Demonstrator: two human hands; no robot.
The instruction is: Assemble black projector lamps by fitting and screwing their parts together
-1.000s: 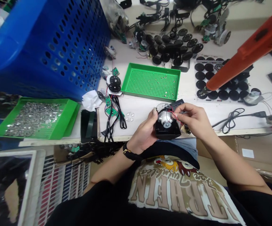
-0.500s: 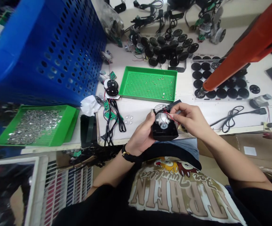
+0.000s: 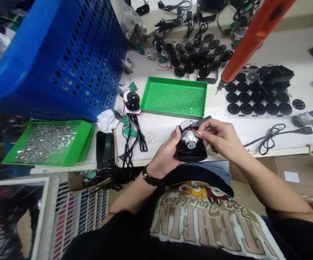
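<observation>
Centrally, a black housing (image 3: 192, 157) lay at the near edge of a white bench (image 3: 215, 108). The left hand (image 3: 164, 153) gripped its left side, thumb along the rim; the right hand (image 3: 217, 135) pinched a red wire (image 3: 200, 133) between thumb and fingertips, partly hiding the right wall. Beyond stood a shallow green tray (image 3: 167, 101), with a blue basket (image 3: 32, 86) screening the far left. An orange-red electric screwdriver (image 3: 250, 41) hung aslant over the far right, its bit beside the tray, covering part of the bench behind it. Black discs (image 3: 245, 108) stood in rows to the right, near a looped power cord (image 3: 267, 142); green circuit boards (image 3: 126, 124) and crumpled white paper (image 3: 107, 121) lay left.

Both basket and tray were perforated plastic. Inside the housing sat a pale, rounded motor (image 3: 190, 137) with a round metallic end. Small shiny metal parts (image 3: 48, 142) were heaped at near left.

The shirt (image 3: 202, 224) bore inverted script apparently reading "For Twinkles"; its larger capitals were uncertain.
</observation>
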